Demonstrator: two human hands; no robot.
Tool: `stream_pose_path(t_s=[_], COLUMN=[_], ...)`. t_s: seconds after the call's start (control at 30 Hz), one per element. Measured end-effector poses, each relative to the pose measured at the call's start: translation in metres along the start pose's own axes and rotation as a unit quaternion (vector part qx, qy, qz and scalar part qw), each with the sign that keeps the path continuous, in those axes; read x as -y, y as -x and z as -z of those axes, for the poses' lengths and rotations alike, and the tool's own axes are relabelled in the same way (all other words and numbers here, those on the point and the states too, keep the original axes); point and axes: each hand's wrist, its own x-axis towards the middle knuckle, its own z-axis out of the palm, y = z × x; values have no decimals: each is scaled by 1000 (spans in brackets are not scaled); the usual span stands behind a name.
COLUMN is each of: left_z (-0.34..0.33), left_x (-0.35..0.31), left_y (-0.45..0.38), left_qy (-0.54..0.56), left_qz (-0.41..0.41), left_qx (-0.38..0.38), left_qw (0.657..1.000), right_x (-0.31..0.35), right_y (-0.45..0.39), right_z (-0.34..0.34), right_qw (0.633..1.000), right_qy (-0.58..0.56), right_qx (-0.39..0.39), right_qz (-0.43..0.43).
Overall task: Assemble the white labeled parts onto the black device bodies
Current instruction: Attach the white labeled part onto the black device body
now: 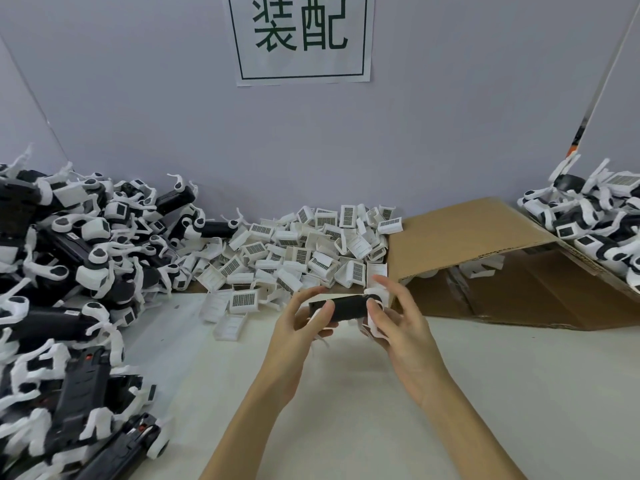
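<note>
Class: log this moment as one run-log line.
left hand: grips black device body | right hand: holds its white end | white labeled parts: piled behind

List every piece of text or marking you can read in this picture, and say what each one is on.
"装配": large dark green characters inside a thin frame on the white paper sign on the wall.
Printed labels on the white labeled parts: dark grids, too small to read.
Print on the cardboard box edge: blurred, unreadable.
Sticker on a black device body at left: unreadable.

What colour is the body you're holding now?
Black, with white parts at its right end; the device body shows in the head view.
</note>
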Motion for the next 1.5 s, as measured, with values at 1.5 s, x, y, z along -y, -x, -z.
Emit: stream_pose_path(t_s=[1.5], left_z=[-2], left_x=[-15], left_y=[6], left_qy=[-70], left_qz=[-30], left_qx=[-54], left_qw=[996], right_x=[-1], right_y=[9], right_z=[-7], right_qw=[973], right_qy=[191], right_qx=[130], right_qz=[-5])
